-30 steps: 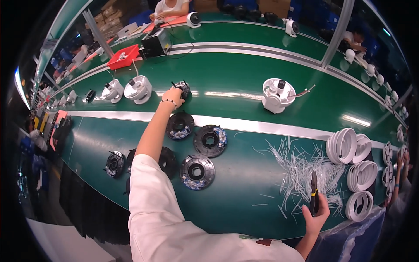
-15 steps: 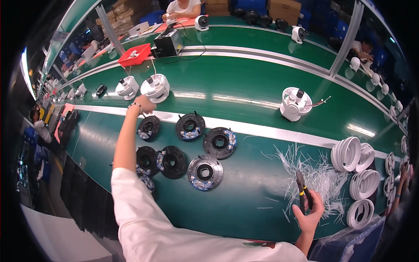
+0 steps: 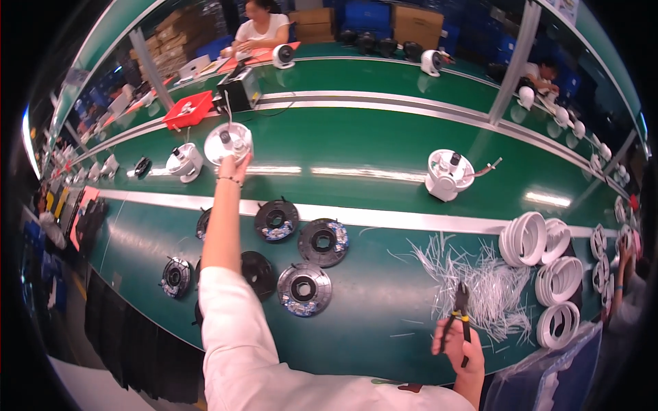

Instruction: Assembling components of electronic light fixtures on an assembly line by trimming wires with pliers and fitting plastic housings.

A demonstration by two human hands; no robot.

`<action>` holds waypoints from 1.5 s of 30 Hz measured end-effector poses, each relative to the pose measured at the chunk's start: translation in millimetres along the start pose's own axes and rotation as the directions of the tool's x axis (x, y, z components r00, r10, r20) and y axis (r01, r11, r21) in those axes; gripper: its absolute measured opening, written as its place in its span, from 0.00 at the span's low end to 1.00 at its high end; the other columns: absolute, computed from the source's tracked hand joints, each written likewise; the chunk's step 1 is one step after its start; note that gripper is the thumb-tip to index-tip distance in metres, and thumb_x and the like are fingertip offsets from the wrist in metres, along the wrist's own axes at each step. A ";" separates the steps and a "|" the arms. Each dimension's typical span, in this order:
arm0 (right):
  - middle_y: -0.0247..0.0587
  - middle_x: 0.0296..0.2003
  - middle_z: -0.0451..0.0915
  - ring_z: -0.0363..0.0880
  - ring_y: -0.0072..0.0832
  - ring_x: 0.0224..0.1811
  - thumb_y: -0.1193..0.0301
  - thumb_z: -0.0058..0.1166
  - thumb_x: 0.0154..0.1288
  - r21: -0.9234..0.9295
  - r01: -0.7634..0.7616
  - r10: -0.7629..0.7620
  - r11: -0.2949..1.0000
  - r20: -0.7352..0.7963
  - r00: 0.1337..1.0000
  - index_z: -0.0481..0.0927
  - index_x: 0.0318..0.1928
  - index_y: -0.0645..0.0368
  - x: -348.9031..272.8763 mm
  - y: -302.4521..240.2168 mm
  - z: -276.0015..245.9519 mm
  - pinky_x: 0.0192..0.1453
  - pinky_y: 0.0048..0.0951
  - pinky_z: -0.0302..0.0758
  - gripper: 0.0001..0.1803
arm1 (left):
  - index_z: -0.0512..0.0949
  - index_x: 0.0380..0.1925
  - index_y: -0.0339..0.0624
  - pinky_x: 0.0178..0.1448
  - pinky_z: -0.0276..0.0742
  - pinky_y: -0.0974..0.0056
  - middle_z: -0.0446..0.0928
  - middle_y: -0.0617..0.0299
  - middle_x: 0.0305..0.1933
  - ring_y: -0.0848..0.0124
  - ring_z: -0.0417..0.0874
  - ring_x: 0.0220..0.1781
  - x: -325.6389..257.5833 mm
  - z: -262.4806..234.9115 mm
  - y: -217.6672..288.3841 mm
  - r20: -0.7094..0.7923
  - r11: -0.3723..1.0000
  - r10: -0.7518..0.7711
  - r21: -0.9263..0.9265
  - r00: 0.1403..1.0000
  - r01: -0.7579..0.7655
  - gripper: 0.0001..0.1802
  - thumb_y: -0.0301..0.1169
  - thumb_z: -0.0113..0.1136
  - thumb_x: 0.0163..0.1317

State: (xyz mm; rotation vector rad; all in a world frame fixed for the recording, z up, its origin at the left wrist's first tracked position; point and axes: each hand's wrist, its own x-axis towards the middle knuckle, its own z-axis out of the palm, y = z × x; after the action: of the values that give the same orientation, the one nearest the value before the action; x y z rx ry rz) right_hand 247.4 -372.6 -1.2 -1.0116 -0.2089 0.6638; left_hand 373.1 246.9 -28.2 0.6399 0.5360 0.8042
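My left hand (image 3: 236,168) reaches far over the green bench, its fingers closed on the lower near side of a white round plastic housing (image 3: 218,152). That housing has a black part inside and a thin cable standing up from it. To its left stands a similar white housing (image 3: 183,164). Lower right, my right hand (image 3: 473,356) is wrapped around cutting pliers (image 3: 462,301) with dark handles and yellow bands, jaws pointing away from me. They lie over the near edge of a pile of clear plastic strips (image 3: 493,288).
Several black discs with blue circuit boards (image 3: 323,241) cover the left middle of the bench, partly behind my left arm. White rings (image 3: 558,281) are stacked at right. Another white housing (image 3: 449,175) stands beyond the strips. A red tray (image 3: 188,109) and black box (image 3: 240,89) sit farther back.
My left hand has gone from beside the white housing to gripping it, and the housing has moved away from its neighbour. My right hand has turned the pliers. The whole view has shifted.
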 end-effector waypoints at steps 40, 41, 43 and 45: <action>0.50 0.40 0.71 0.74 0.35 0.34 0.52 0.39 0.56 0.327 -0.122 -0.066 0.937 0.508 0.859 0.58 0.55 0.74 24.9 -16.9 1.4 0.40 0.34 0.71 0.37 | 0.48 0.58 0.48 0.41 0.80 0.61 0.62 0.54 0.53 0.60 0.74 0.47 -327.6 144.8 -106.0 0.562 0.667 -0.387 0.718 0.731 -0.199 0.33 0.16 0.39 0.51; 0.51 0.40 0.71 0.74 0.35 0.35 0.52 0.40 0.56 0.325 -0.135 -0.046 0.936 0.494 0.868 0.57 0.55 0.75 23.5 -14.4 -0.9 0.40 0.34 0.71 0.38 | 0.48 0.58 0.46 0.42 0.80 0.60 0.61 0.52 0.53 0.58 0.74 0.47 -318.6 151.2 -115.5 0.583 0.709 -0.351 0.676 0.733 -0.199 0.32 0.16 0.38 0.51; 0.52 0.41 0.70 0.73 0.37 0.37 0.51 0.41 0.54 0.329 -0.161 -0.020 0.930 0.485 0.874 0.57 0.55 0.75 23.8 -5.1 -4.7 0.41 0.35 0.71 0.39 | 0.51 0.54 0.37 0.44 0.80 0.61 0.62 0.48 0.52 0.57 0.74 0.47 -300.4 169.1 -127.5 0.501 0.732 -0.361 0.675 0.786 -0.095 0.26 0.17 0.39 0.53; 0.54 0.41 0.70 0.72 0.42 0.38 0.46 0.43 0.50 0.248 -0.188 0.056 0.951 0.456 0.888 0.57 0.55 0.74 24.9 3.7 -12.2 0.40 0.39 0.71 0.44 | 0.54 0.52 0.31 0.50 0.76 0.56 0.63 0.43 0.50 0.53 0.71 0.51 -266.7 180.3 -146.0 0.517 0.821 -0.390 0.570 0.762 0.034 0.22 0.18 0.36 0.55</action>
State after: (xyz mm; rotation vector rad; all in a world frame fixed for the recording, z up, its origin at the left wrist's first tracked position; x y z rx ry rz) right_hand 271.0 -365.1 -14.1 -0.5847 -0.4388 1.0112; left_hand 405.8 -97.2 45.8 1.2771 0.2064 0.1600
